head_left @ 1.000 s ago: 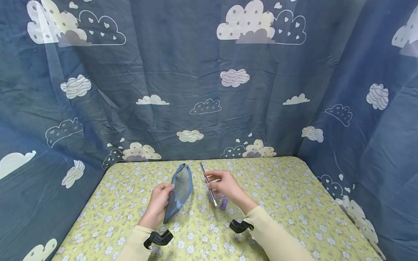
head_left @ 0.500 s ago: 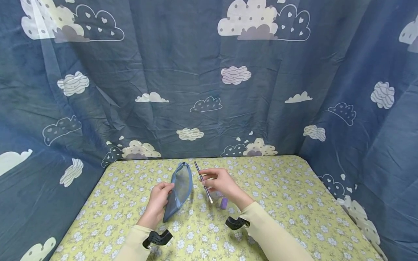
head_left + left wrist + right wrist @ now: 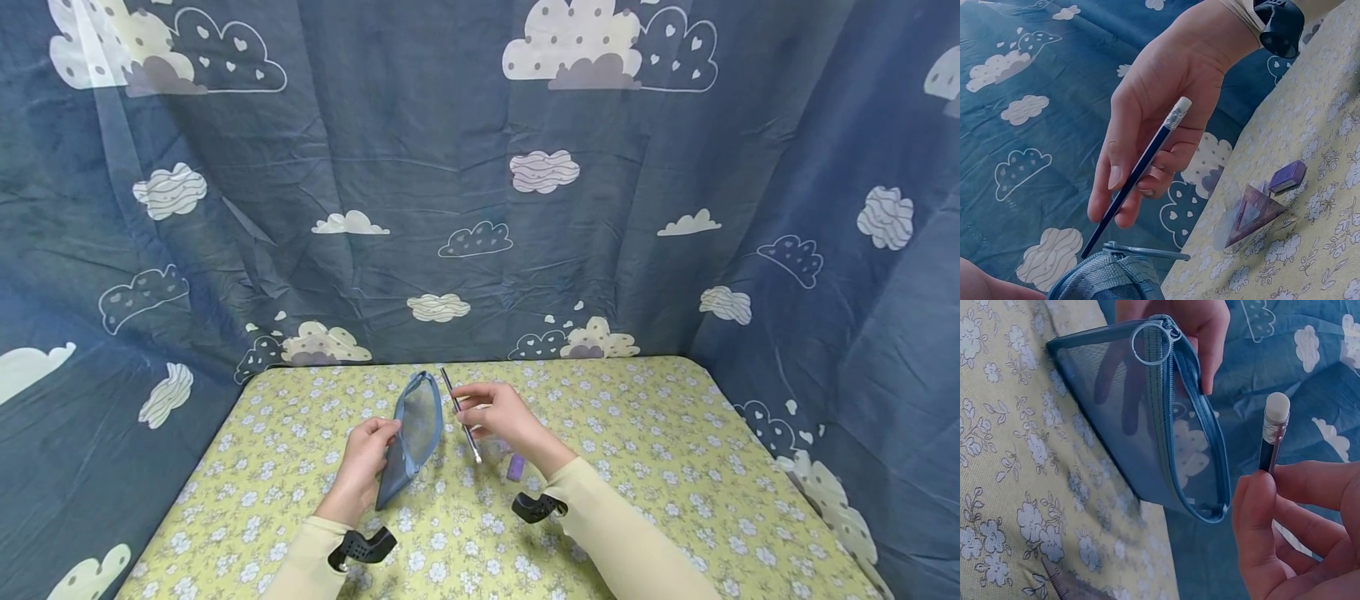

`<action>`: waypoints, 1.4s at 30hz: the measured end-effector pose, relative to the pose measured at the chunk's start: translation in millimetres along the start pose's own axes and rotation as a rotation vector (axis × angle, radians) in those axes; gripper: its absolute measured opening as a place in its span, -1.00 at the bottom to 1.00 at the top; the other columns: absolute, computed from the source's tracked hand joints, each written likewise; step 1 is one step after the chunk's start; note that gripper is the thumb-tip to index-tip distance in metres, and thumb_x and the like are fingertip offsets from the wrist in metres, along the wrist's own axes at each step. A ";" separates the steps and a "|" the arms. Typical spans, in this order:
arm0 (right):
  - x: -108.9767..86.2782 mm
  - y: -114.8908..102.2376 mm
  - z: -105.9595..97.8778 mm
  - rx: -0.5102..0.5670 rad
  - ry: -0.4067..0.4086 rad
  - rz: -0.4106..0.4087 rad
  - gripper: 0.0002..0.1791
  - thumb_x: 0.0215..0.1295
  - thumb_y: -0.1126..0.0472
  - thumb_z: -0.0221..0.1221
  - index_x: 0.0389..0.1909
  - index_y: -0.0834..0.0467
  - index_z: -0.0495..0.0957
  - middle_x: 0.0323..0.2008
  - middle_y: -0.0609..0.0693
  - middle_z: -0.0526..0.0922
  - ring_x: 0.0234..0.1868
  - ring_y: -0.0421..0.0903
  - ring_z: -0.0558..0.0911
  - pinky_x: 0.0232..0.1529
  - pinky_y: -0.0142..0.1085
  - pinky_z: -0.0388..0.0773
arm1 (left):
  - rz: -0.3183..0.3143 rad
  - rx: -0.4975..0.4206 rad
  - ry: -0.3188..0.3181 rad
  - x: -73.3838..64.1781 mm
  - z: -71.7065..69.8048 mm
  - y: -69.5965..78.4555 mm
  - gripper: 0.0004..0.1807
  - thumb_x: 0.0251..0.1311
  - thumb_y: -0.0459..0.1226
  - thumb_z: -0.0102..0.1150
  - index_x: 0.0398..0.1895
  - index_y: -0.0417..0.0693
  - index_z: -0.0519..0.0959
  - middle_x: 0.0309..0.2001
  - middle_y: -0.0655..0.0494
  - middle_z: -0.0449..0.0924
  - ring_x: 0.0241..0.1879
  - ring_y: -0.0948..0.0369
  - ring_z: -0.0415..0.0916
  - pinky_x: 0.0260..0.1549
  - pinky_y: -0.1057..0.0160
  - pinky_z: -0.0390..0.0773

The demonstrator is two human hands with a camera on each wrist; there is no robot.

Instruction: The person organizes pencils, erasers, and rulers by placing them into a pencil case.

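Observation:
My left hand (image 3: 365, 458) pinches the side of a blue mesh zipper pouch (image 3: 1110, 394), whose mouth gapes toward the right. In the right wrist view a ring pull (image 3: 1151, 342) hangs from its zipper, and left-hand fingers show through the mesh. My right hand (image 3: 498, 412) pinches a dark blue pencil (image 3: 1141, 164) between thumb and fingers. The pencil slants, its white eraser end low and toward me, its other end up beside the pouch's opening. In the left wrist view that far end passes close behind the pouch's rim.
On the flowered tablecloth (image 3: 615, 500) lie a purple block eraser (image 3: 1287, 177) and a clear purplish set square (image 3: 1254, 215), below my right hand. A blue cloud-print curtain (image 3: 480, 183) stands behind the table and along its sides.
My right hand has carried the pencil left and slightly away from me, closer to the pouch's mouth. The left hand and pouch have stayed nearly in place.

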State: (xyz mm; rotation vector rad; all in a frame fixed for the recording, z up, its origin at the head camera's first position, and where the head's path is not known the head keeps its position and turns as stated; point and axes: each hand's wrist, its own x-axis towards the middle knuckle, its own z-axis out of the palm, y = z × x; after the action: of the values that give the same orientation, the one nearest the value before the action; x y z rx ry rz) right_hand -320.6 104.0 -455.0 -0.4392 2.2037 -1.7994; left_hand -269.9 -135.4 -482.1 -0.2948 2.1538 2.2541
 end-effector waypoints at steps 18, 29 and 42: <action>10.0 -5.6 10.0 -0.027 -0.055 0.001 -0.49 0.32 0.38 0.25 0.30 0.19 0.52 0.04 0.31 0.58 -0.28 -0.07 0.66 -0.16 0.08 0.64 | -0.002 0.005 0.003 1.0 -0.2 -1.7 -0.78 0.46 -0.22 0.11 -0.22 -0.25 0.49 -0.22 0.00 0.43 -0.09 -0.06 0.38 -0.05 -0.03 0.28; 15.8 -10.3 19.0 -0.016 -0.088 0.002 -0.51 0.24 0.41 0.29 0.20 0.10 0.61 -0.09 0.20 0.62 -0.31 -0.05 0.67 -0.24 -0.04 0.68 | 0.022 0.009 0.017 -0.4 0.3 0.3 -0.76 0.45 -0.23 0.12 -0.26 -0.28 0.50 -0.24 0.03 0.46 -0.05 -0.06 0.39 0.04 -0.18 0.29; 21.5 -10.4 29.1 -0.030 -0.074 0.019 -0.54 0.26 0.40 0.29 0.20 0.13 0.60 -0.11 0.17 0.62 -0.26 0.06 0.69 -0.14 0.02 0.65 | 0.034 -0.003 0.010 1.5 0.5 -2.7 -0.78 0.46 -0.25 0.09 -0.34 -0.21 0.48 -0.22 0.01 0.46 0.02 -0.14 0.40 0.10 -0.25 0.27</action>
State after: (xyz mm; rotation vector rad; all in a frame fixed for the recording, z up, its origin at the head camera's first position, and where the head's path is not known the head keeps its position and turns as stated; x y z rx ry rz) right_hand -328.4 67.4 -450.8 -0.4815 2.1795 -1.7148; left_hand -271.0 -135.0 -485.0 -0.2722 2.1776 2.2781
